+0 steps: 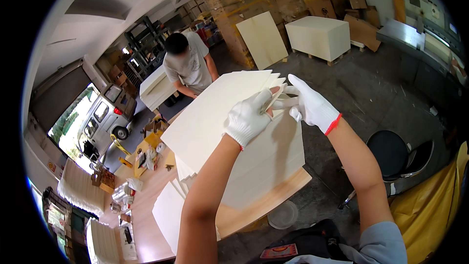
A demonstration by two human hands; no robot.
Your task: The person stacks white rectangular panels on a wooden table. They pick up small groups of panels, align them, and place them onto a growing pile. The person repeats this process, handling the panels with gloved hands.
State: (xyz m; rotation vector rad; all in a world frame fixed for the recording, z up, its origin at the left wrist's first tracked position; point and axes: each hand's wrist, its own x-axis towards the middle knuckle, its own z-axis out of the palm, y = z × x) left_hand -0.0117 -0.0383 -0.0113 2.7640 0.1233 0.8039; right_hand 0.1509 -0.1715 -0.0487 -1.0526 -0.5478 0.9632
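Note:
A stack of large off-white sheets (207, 105) lies fanned in front of me, its corners stepped at the far right. My left hand (249, 117), in a white knit glove with bare thumb and fingertip, is over the stack near its right edge. Its fingers close round a thin pale piece, which I cannot make out as sheet corner or glove fabric. My right hand (310, 105), in a white glove with a red cuff, is just right of it. The right fingers are spread, some reaching toward the left fingertips; whether they touch is unclear.
The stack rests on a wooden table (141, 220) with tools and small items at left. Across it stands a person (193, 63) in a grey shirt. A black stool (388, 149) and yellow cloth (432, 205) are at right. A white block of sheets (320, 36) sits on a pallet behind.

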